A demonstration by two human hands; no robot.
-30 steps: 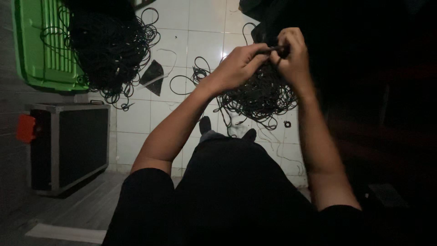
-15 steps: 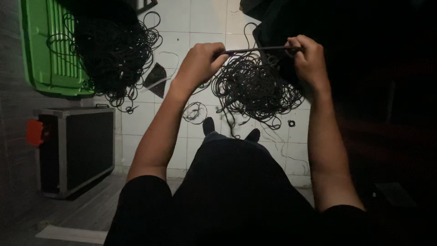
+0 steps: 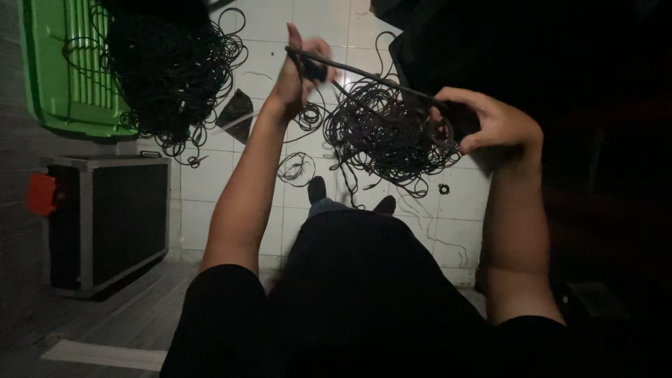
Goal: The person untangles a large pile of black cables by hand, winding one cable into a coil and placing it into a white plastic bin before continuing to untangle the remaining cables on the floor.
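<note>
My left hand (image 3: 297,70) is raised and grips one end of a black cable (image 3: 378,80), which runs taut to the right. My right hand (image 3: 490,122) holds the other part of that cable, bunched in its fingers. Below the stretched cable, a tangled heap of black cables (image 3: 388,136) lies on the white tiled floor (image 3: 210,182). My dark-clothed legs and the tips of my shoes (image 3: 318,189) fill the lower middle of the view.
A green plastic crate (image 3: 59,77) at the upper left holds a larger mass of black cables (image 3: 171,66) that spills onto the tiles. A black flight case (image 3: 105,217) with metal edges and an orange part stands at the left. A small coil (image 3: 297,168) lies near my feet.
My hands were together over the heap, then moved apart. The left hand has gone up and left, the right hand down and right, and the cable is now stretched between them.
</note>
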